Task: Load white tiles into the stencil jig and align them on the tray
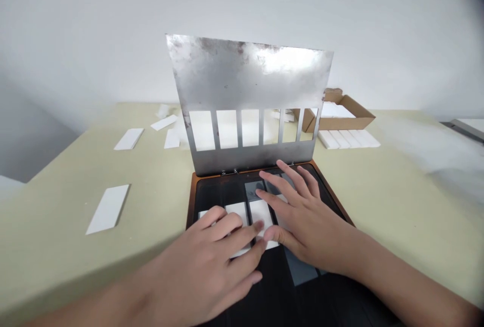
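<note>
A black board (212,188) with a brown edge lies in front of me, and a metal plate (242,74) with several rectangular cutouts stands hinged up at its back. White rectangular pieces (237,209) rest in a row on the board. My left hand (215,261) is over them, palm down, its outer fingers bent and the others apart; its fingertips touch or hover just above a white piece (259,211). My right hand (306,216) is spread over the board's right half, its thumb by that same piece. Both hands partly cover the row.
On the left of the table lie loose white pieces (109,209), with more (129,139) further back. Behind the plate at right stands an open cardboard box (344,122) holding white material, with a row of white pieces (348,139) before it. A white wall rises behind.
</note>
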`<state>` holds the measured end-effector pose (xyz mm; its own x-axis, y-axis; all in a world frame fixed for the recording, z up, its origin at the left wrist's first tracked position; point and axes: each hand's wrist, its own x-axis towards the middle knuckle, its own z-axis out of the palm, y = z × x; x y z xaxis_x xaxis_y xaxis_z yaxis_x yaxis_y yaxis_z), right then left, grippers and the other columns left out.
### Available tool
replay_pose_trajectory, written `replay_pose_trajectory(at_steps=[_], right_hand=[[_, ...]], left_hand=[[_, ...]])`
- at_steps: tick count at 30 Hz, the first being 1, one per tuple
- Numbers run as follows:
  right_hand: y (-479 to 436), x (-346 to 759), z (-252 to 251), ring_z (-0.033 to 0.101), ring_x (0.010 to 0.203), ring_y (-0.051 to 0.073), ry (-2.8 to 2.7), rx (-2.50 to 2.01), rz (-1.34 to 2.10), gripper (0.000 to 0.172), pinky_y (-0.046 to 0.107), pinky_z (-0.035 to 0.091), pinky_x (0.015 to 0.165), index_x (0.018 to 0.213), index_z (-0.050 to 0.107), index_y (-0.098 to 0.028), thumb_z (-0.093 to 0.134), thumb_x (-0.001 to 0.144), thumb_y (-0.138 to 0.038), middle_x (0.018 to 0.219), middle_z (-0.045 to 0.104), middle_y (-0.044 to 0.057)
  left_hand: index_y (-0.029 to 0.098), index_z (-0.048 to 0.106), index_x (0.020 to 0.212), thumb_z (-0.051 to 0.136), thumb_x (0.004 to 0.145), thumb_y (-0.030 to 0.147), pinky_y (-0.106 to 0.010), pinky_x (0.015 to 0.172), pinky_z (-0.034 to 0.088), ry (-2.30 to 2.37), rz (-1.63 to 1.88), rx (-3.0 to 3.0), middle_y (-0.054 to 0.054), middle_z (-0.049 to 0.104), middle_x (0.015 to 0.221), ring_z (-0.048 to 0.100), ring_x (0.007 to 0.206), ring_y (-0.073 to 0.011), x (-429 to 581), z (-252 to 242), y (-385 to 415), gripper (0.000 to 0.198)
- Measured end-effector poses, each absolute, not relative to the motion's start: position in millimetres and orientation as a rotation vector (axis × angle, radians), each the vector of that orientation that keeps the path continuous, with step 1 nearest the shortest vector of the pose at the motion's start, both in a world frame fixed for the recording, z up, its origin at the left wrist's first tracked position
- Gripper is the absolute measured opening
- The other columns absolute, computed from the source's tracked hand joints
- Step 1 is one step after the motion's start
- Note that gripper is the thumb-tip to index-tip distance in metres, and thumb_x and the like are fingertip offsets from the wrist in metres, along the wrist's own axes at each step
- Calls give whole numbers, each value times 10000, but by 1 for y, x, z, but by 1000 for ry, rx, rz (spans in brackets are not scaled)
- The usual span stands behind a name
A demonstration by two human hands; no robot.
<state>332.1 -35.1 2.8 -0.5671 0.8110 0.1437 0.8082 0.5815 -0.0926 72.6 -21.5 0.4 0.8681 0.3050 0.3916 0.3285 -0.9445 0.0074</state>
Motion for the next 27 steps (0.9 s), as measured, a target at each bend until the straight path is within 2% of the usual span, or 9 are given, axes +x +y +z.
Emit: replay_pose_trajectory(at_steps=[2,6,8,10,13,15,19,24,27], right_hand=[[-35,331,6,127,1643,365,-2601,-1344,101,463,710,160,1276,1464,586,-228,475,1109,-505,1693,413,66],[-34,329,8,385,1519,293,-2503,-1286,258,266,663,117,1281,1266,636,-268,505,1114,-444,1449,663,16],[-34,329,6,485,1416,271,-2474,-1262,265,220,647,131,1272,1258,623,-258,527,1111,-390,1320,730,22],[-34,329,4,542,1330,261,-2452,-1252,228,247,641,150,1264,1313,607,-245,558,1098,-357,1260,750,46],[-34,329,1,583,1249,254,-2455,-1231,149,363,647,156,1262,1444,567,-253,578,1086,-310,1216,766,61],[-34,329,-1,593,1233,251,-2469,-1204,96,379,646,138,1268,1461,576,-270,576,1082,-269,1173,781,43],[-32,330,-6,602,1220,230,-2457,-1164,31,280,603,94,1291,1318,674,-274,604,1055,-210,1176,786,-4],[-31,330,-6,615,1189,211,-2437,-1106,4,178,579,95,1291,1109,723,-260,609,1030,-147,1141,789,-56],[-31,329,-4,625,1162,216,-2420,-1073,-22,162,586,120,1283,1101,731,-244,621,1026,-151,1091,792,-46]], left_hand=[[174,720,1269,663,1035,370,-414,867,371,-499,-603,-2988,-83,731,1278,597,982,-242,73,1,-21,310],[190,718,1275,660,1040,371,-418,892,374,-490,-555,-2991,-69,742,1218,602,985,-240,73,3,-21,302],[207,719,1276,666,1038,366,-417,913,382,-491,-551,-2995,-66,743,1215,608,999,-240,72,3,-21,291],[217,722,1272,670,1036,372,-416,917,386,-500,-562,-2999,-64,740,1241,611,1009,-242,72,4,-21,287],[222,728,1271,657,1043,370,-413,902,382,-508,-583,-2999,-60,733,1297,607,1003,-240,72,3,-21,280],[222,729,1276,645,1050,364,-409,888,375,-508,-591,-3004,-56,721,1344,600,994,-236,72,3,-20,279],[216,733,1262,636,1053,367,-414,886,369,-492,-582,-3026,-53,706,1360,588,997,-239,71,3,-19,276],[199,729,1276,626,1035,281,-410,833,382,-599,-648,-3049,-111,668,1128,552,977,-275,71,4,-20,275],[225,729,1282,621,1029,257,-466,931,421,-649,-682,-3087,-150,602,1275,546,1142,-329,70,5,-19,277]])
